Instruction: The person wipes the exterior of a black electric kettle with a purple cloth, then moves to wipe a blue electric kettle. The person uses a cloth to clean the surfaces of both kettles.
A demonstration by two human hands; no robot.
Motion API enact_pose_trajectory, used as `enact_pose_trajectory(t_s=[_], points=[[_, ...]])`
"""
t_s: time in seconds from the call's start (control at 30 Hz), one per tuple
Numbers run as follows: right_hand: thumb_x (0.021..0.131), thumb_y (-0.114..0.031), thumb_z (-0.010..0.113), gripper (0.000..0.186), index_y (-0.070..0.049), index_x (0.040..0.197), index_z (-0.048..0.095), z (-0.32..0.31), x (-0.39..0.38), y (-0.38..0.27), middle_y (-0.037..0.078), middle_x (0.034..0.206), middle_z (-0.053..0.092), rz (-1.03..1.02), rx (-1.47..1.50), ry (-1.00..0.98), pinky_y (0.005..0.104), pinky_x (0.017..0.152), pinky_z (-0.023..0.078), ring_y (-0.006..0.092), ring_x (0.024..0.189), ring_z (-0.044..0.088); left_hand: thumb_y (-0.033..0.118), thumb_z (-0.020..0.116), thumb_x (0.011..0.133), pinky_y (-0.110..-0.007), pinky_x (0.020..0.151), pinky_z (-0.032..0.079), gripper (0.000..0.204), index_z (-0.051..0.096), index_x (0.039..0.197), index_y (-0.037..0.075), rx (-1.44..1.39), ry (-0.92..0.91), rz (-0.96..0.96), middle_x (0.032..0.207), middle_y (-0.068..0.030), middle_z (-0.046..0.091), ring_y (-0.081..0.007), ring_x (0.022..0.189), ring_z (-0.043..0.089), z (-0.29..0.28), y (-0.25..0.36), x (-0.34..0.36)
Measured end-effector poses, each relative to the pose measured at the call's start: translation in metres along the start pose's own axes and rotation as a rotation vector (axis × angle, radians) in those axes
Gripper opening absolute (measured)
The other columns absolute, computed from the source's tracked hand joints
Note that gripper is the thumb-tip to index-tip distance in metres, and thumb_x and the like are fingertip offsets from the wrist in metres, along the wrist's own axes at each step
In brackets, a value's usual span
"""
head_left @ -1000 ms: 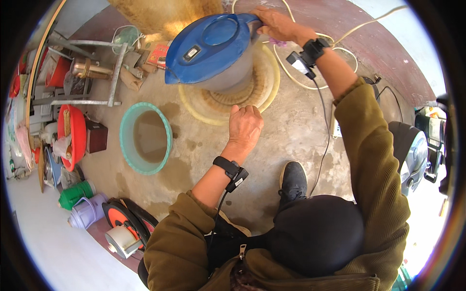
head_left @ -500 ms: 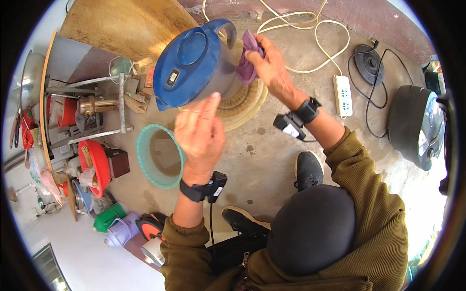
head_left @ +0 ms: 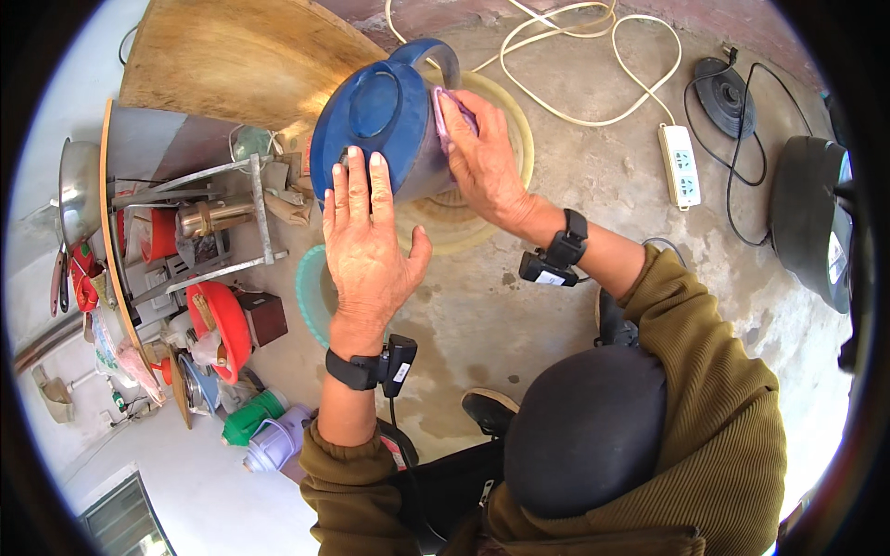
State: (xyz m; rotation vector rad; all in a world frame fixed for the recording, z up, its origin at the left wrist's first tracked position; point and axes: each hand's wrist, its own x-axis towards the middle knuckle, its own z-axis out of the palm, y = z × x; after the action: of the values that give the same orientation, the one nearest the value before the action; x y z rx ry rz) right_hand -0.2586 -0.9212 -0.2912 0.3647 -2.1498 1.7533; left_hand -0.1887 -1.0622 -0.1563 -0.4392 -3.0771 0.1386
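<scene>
A water filter pitcher with a blue lid (head_left: 375, 107) and a handle at its far right stands over a round cream-coloured base (head_left: 521, 153). My left hand (head_left: 369, 264) is open, its fingers stretched out against the lid's near edge and covering part of it. In my right hand (head_left: 487, 167) is a purple cloth (head_left: 441, 113), pressed against the right side of the pitcher below the handle. Behind my left hand, a turquoise basin (head_left: 313, 292) on the floor is largely hidden.
A wooden board (head_left: 236, 65) leans beyond the pitcher. On the left are a metal rack (head_left: 262, 208), a red basin (head_left: 222, 324) and a lilac jug (head_left: 278, 440). A power strip (head_left: 680, 167), looped white cable (head_left: 593, 120) and black appliance (head_left: 805, 222) lie to the right.
My right hand has brought the cloth against the pitcher's side. My left hand has come to the lid with its fingers straightened. The whole view has shifted slightly, and the turquoise basin is more hidden.
</scene>
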Motion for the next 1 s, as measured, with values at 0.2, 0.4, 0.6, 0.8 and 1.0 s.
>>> enact_pose_trajectory(t_s=[0.2, 0.4, 0.6, 0.8, 1.0], points=[[0.087, 0.011, 0.05, 0.058, -0.006, 0.142, 0.057, -0.007, 0.055, 0.044, 0.024, 0.136, 0.051, -0.063, -0.079, -0.163, 0.0444, 0.101, 0.048, 0.0407, 0.119, 0.055, 0.018, 0.074, 0.074, -0.058, 0.122, 0.026, 0.092, 0.039, 0.157, 0.002, -0.008, 0.057, -0.016, 0.164, -0.0248, 0.033, -0.046, 0.149, 0.034, 0.004, 0.004, 0.002], [0.089, 0.003, 0.05, 0.055, -0.009, 0.142, 0.058, -0.007, 0.042, 0.051, 0.028, 0.126, 0.05, 0.13, -0.038, -0.257, 0.044, 0.095, 0.051, 0.0408, 0.113, 0.057, 0.014, 0.077, 0.076, -0.058, 0.119, 0.031, 0.088, 0.041, 0.156, 0.004, 0.008, 0.17, -0.058, 0.163, -0.0244, 0.036, -0.0464, 0.148, 0.036, 0.017, 0.009, 0.002], [0.09, 0.0, 0.051, 0.058, -0.013, 0.147, 0.055, -0.031, -0.007, 0.049, 0.025, 0.128, 0.05, 0.349, 0.018, -0.444, 0.0449, 0.097, 0.051, 0.0358, 0.117, 0.057, 0.01, 0.075, 0.079, -0.058, 0.119, 0.032, 0.08, 0.047, 0.154, 0.005, -0.001, 0.257, -0.064, 0.161, -0.0226, 0.04, -0.0457, 0.147, 0.039, 0.027, 0.006, 0.002], [0.091, 0.01, 0.056, 0.054, -0.013, 0.14, 0.062, -0.044, 0.044, 0.051, 0.017, 0.134, 0.045, -0.175, 0.018, -0.154, 0.0391, 0.104, 0.049, 0.0295, 0.12, 0.056, 0.007, 0.074, 0.079, -0.058, 0.118, 0.033, 0.079, 0.048, 0.153, 0.005, 0.008, 0.273, -0.078, 0.16, -0.0212, 0.042, -0.0452, 0.146, 0.041, 0.029, 0.006, 0.001], [0.083, 0.007, 0.071, 0.052, -0.012, 0.13, 0.062, -0.035, 0.09, 0.048, 0.014, 0.137, 0.047, -0.353, -0.015, -0.005, 0.042, 0.105, 0.049, 0.0354, 0.124, 0.053, 0.006, 0.073, 0.078, -0.059, 0.118, 0.033, 0.078, 0.048, 0.152, 0.004, -0.001, 0.291, -0.07, 0.16, -0.022, 0.043, -0.0457, 0.146, 0.04, 0.029, 0.007, 0.002]])
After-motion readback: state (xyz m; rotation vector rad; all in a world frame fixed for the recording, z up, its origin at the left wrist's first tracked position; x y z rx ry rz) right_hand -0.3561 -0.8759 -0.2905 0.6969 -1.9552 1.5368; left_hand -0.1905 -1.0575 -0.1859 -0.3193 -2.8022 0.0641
